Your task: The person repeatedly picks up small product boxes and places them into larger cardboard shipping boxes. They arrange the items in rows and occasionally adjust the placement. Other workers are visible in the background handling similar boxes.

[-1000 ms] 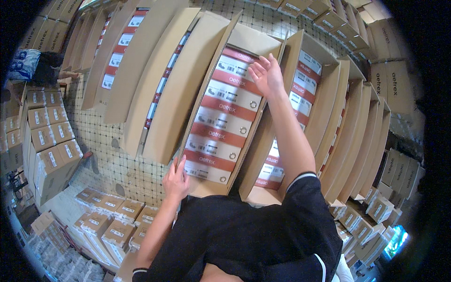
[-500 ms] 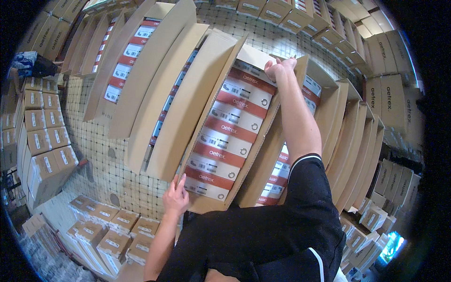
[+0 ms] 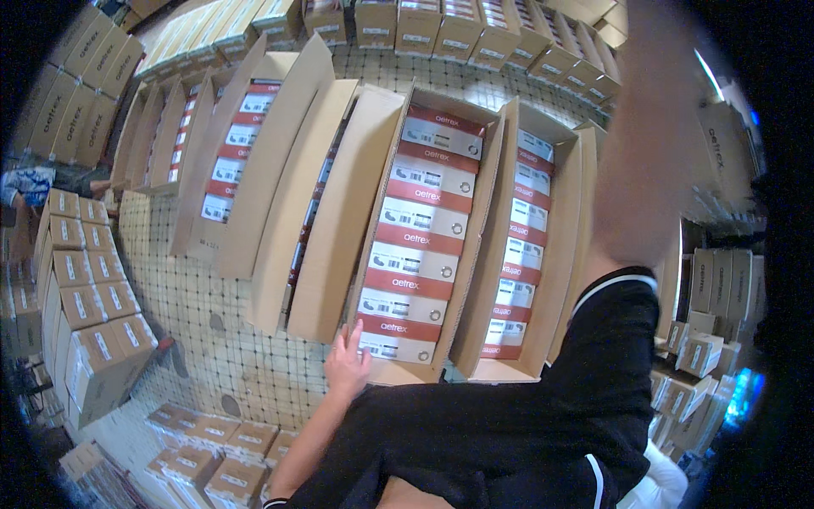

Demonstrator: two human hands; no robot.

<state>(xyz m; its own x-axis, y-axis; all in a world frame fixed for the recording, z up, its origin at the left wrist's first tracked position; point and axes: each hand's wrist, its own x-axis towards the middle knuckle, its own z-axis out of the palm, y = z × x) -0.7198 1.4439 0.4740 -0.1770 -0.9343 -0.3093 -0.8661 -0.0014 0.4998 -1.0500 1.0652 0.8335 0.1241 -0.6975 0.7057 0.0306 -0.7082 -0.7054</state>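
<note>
My left hand (image 3: 348,365) rests at the near left corner of an open cardboard carton, its fingers apart and touching the rim. Inside the carton (image 3: 469,280) several white shoe boxes (image 3: 421,219) with red lid edges stand in one row. The near end flap hangs close to my body. My right forearm (image 3: 640,153) is raised high on the right, blurred and close to the camera. The right hand itself lies beyond the top of the picture.
A second open carton (image 3: 475,322) of shoe boxes stands just right. Leftward are more open cartons with raised flaps (image 3: 343,229). Closed cartons (image 3: 106,356) are stacked at the far left, and more cartons (image 3: 458,38) line the back. A person (image 3: 42,182) is at the left edge.
My right hand has left the carton's far end and risen out of the picture. The carton's far end flap no longer stands up. My left hand stays by the near left corner.
</note>
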